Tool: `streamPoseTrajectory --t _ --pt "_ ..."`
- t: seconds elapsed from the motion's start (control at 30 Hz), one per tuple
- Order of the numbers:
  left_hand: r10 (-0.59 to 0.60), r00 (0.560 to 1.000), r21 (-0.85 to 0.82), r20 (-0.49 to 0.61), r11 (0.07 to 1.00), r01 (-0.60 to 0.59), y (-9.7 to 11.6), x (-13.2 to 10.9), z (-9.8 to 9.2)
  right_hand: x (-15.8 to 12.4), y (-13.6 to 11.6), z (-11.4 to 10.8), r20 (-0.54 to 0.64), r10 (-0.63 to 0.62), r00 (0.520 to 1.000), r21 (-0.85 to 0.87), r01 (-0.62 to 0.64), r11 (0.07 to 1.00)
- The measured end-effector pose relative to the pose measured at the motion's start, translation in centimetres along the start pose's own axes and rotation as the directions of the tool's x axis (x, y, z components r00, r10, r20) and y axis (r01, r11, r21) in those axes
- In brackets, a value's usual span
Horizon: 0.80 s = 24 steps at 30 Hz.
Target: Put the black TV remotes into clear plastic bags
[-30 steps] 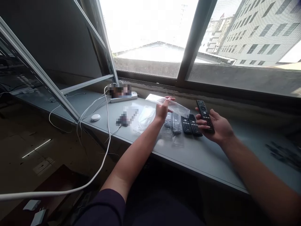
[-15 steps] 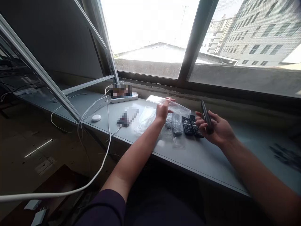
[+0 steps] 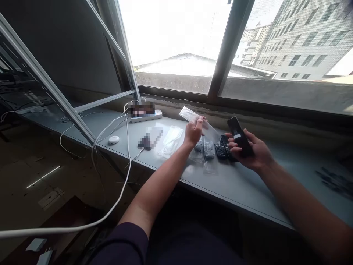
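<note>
Pinched in my left hand (image 3: pixel 193 130) is a clear plastic bag (image 3: pixel 212 133), held above the table and slanting down to the right. My right hand (image 3: pixel 255 151) is wrapped round a black remote control (image 3: pixel 239 136), its back with a pale label turned towards me. On the table below lie black remote controls (image 3: pixel 221 151) with their buttons up, partly hidden by my right hand. Beside them, a remote in a clear bag (image 3: pixel 209 149) lies next to another bagged item. More clear plastic bags (image 3: pixel 172 139) lie to the left of my left wrist.
A power strip (image 3: pixel 146 116) stands at the back of the table (image 3: pixel 234 187) by the metal frame (image 3: pixel 60 94). White cables (image 3: pixel 128 147) hang over the front edge. A round white object (image 3: pixel 113 140) and a blurred-out item (image 3: pixel 149 140) lie at left. Dark items (image 3: pixel 336 180) lie far right.
My left hand has lifted and turned the plastic bag so that it slants more steeply. My right hand has rotated the remote control from edge-on to show its labelled back.
</note>
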<state>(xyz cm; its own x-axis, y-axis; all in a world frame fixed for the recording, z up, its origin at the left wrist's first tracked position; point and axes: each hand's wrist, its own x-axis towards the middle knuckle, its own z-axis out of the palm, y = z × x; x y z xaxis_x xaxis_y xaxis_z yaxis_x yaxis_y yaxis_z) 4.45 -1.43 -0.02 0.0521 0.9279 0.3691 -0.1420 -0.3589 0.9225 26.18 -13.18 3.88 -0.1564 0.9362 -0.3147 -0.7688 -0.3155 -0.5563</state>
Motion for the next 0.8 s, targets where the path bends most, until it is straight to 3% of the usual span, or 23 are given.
streamPoseTrajectory --t 0.2,0.4,0.57,0.67,0.8 --pt "0.116 0.993 0.16 0.001 0.98 -0.115 -0.4 -0.4 -0.1 -0.1 0.0 0.5 -0.136 -0.061 0.989 -0.12 0.045 0.992" --pt "0.055 0.998 0.026 -0.005 0.998 -0.055 -0.6 0.1 0.0 0.0 0.4 0.0 0.043 0.048 0.998 -0.114 -0.042 0.993" --pt "-0.18 0.982 -0.271 -0.049 0.949 0.16 0.3 0.6 -0.1 0.0 1.1 0.1 0.08 0.112 0.991 -0.112 -0.102 0.988" --pt "-0.371 0.925 -0.468 -0.083 0.834 0.292 1.2 1.1 -0.2 -0.1 1.3 0.3 0.051 0.11 0.993 -0.05 -0.107 0.993" --pt "-0.495 0.858 -0.586 -0.141 0.74 0.33 2.1 2.2 -0.4 -0.5 1.1 0.8 -0.002 0.078 0.997 -0.062 -0.077 0.995"
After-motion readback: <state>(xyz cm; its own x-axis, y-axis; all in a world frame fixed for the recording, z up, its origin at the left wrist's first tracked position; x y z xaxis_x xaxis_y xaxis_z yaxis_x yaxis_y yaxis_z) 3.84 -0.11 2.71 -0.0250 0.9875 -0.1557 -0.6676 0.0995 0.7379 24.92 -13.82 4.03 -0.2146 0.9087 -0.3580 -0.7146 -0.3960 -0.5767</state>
